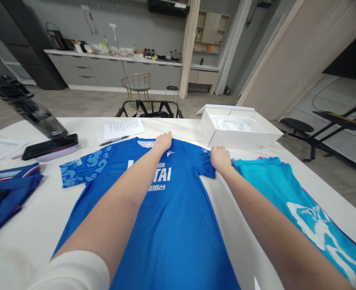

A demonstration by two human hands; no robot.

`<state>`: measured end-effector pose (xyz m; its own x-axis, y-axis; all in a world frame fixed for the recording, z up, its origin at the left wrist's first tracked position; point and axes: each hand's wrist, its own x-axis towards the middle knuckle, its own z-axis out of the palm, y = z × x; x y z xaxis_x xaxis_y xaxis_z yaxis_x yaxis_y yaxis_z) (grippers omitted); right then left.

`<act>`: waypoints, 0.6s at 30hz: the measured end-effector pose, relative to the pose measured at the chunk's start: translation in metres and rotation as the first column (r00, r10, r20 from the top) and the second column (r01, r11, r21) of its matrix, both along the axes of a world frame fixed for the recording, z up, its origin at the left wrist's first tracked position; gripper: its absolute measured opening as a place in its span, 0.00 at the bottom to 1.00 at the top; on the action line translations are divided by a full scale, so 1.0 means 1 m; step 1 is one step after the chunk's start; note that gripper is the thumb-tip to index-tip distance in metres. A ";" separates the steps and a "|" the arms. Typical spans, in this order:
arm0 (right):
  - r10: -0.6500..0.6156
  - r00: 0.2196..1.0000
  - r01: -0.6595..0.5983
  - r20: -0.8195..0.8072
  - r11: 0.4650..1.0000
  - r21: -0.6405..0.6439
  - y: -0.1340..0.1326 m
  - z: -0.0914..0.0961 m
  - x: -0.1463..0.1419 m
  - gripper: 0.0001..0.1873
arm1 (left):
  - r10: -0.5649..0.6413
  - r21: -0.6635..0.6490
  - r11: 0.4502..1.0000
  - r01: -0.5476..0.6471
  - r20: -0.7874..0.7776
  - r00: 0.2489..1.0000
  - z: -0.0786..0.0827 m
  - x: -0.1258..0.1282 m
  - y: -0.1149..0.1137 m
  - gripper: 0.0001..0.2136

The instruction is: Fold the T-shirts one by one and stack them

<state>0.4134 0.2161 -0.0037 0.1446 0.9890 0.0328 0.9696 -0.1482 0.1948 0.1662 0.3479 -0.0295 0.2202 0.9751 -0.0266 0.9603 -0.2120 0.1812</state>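
Observation:
A blue sports shirt with white lettering lies spread flat on the white table, collar away from me. My left hand rests at the shirt's right shoulder beside the collar, fingers curled onto the cloth. My right hand is closed on the end of the shirt's right sleeve. The left sleeve, with its light blue cloud pattern, lies stretched out to the left.
A turquoise shirt lies at the right. An open white box stands at the far right. A sheet of paper, a pen and a black phone lie at the back. Dark blue clothes sit at the left edge.

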 end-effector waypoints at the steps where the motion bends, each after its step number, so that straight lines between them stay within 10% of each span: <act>1: 0.000 1.000 0.000 -0.014 1.000 0.011 -0.001 0.001 0.000 0.20 | 0.013 0.002 1.000 -0.013 0.016 1.000 -0.001 0.000 -0.001 0.20; 5: -0.038 0.985 0.043 -0.167 0.999 0.027 -0.008 0.019 -0.003 0.18 | 0.076 0.041 0.995 -0.089 0.249 0.966 0.003 -0.009 -0.004 0.15; 9: 0.058 0.879 -0.053 -0.472 0.998 0.023 -0.019 0.067 -0.023 0.11 | 0.087 0.044 0.988 -0.147 0.627 0.774 0.013 -0.026 -0.009 0.10; 15: 0.155 0.394 -0.285 -0.906 0.958 0.040 -0.039 0.143 -0.121 0.08 | 0.218 -0.200 0.976 -0.091 0.935 0.279 0.035 -0.044 -0.032 0.06; 18: 0.148 0.229 -0.355 -0.962 0.933 0.059 -0.029 0.142 -0.185 0.10 | 0.219 -0.213 0.976 -0.052 0.946 0.239 0.039 -0.065 -0.051 0.08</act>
